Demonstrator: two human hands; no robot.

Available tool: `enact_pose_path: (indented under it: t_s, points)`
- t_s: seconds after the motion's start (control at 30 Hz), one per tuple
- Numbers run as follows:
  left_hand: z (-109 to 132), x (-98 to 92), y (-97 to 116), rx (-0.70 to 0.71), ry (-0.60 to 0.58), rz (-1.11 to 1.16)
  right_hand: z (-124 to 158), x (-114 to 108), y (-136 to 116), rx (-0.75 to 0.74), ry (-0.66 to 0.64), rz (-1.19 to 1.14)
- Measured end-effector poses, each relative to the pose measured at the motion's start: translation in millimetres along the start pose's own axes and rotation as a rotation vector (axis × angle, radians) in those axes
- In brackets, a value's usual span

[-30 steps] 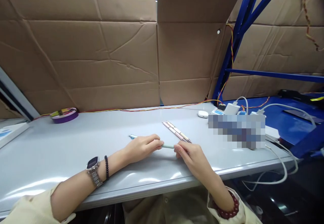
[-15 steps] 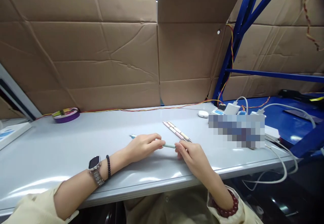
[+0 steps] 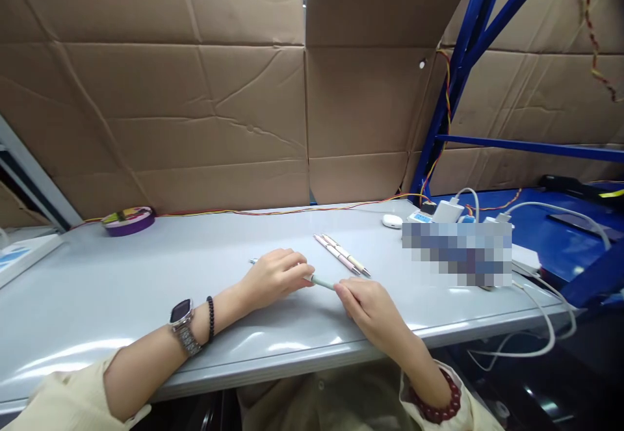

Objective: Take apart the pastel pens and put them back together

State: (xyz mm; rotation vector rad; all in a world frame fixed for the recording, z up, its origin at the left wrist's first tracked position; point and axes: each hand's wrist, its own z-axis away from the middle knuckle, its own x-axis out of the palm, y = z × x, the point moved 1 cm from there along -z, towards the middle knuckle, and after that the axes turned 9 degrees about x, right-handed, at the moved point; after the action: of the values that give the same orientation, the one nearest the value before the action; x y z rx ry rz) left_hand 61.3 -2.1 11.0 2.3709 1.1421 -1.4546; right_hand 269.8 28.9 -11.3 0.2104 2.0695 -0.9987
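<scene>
A pale green pen (image 3: 322,281) lies low over the grey table (image 3: 146,288), held at both ends. My left hand (image 3: 275,275) is closed round the pen's left part, its tip poking out at the far side. My right hand (image 3: 364,302) pinches the pen's right end with its fingertips. Just behind my right hand, two pinkish pens (image 3: 341,254) lie side by side on the table, untouched.
A purple tape roll (image 3: 127,220) sits at the back left. A white earbud case (image 3: 392,221), chargers and a power strip with white cables (image 3: 531,327) crowd the right end. Cardboard sheets wall the back; a blue steel rack (image 3: 468,41) stands right.
My right hand has slid slightly down and left along the green pen; the pen now tilts a little. My left hand has hardly moved.
</scene>
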Motion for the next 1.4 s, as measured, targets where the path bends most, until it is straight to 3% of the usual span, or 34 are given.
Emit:
enact_pose_path:
  t_s: [0.1, 0.2, 0.27, 0.47, 0.63, 0.87, 0.93, 1.03, 1.1, 1.27, 1.4]
  points:
    - [2, -2.0, -9, -0.217, -0.069, 0.025, 1, -1, 0, 0.005, 0.052, -0.014]
    - [7, -2.8, -16, -0.469, -0.135, 0.136, 1, -1, -1, 0.014, 0.021, 0.04]
    - [9, -3.3, -17, -0.519, -0.119, 0.217, 1, 0, -2, 0.019, -0.02, 0.093]
    - [4, -4.2, -7, -0.541, 0.025, 0.405, 0, 3, -3, 0.019, -0.034, 0.139]
    - [0, -3.2, -6, -0.662, 0.157, 0.519, 0, 2, -4, 0.018, -0.008, 0.147]
    - [2, -8.0, -21, -1.009, 0.535, 1.312, 0, 3, -5, -0.007, 0.006, 0.2]
    - [-1, -9.2, -18, -1.019, 0.535, 1.493, -1, 4, -6, -0.022, 0.028, 0.247]
    - [-10, -12.4, -6, -0.921, 0.447, 1.739, -1, 7, -7, -0.045, 0.045, 0.318]
    - [-15, -18.4, -1, -0.872, 0.468, 1.827, -1, 8, -8, -0.051, 0.034, 0.329]
    - [-12, -45.9, -13, -0.883, 0.894, 1.74, -1, 2, -10, 0.016, -0.019, 0.177]
    - [-3, -59.9, -25, -0.892, 0.994, 1.629, 0, -3, -6, 0.087, -0.018, 0.012]
